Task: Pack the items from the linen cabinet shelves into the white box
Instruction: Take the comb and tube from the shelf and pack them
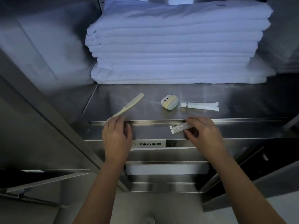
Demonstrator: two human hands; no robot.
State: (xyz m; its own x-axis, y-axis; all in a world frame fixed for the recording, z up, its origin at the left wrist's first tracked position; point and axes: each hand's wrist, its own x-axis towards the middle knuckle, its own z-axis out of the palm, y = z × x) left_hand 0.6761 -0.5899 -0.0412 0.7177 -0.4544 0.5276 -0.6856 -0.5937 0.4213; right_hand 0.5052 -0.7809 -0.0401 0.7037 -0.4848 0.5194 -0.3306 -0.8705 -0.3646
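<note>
Steel shelf (242,101) edge lies under both hands, which reach forward side by side with their backs up. The left hand (116,138) curls its fingers round the near end of a cream comb (129,105); the comb slants away from this hand, forward and to the right, over the shelf. The right hand (203,133) pinches a small white packet (179,128) between thumb and fingers, and the packet sticks out to the left of it. Just beyond the right hand lie a small cat-faced case (169,102) and a tube (200,105), side by side. Further behind them stands a pile of folded white towels (176,46).
</note>
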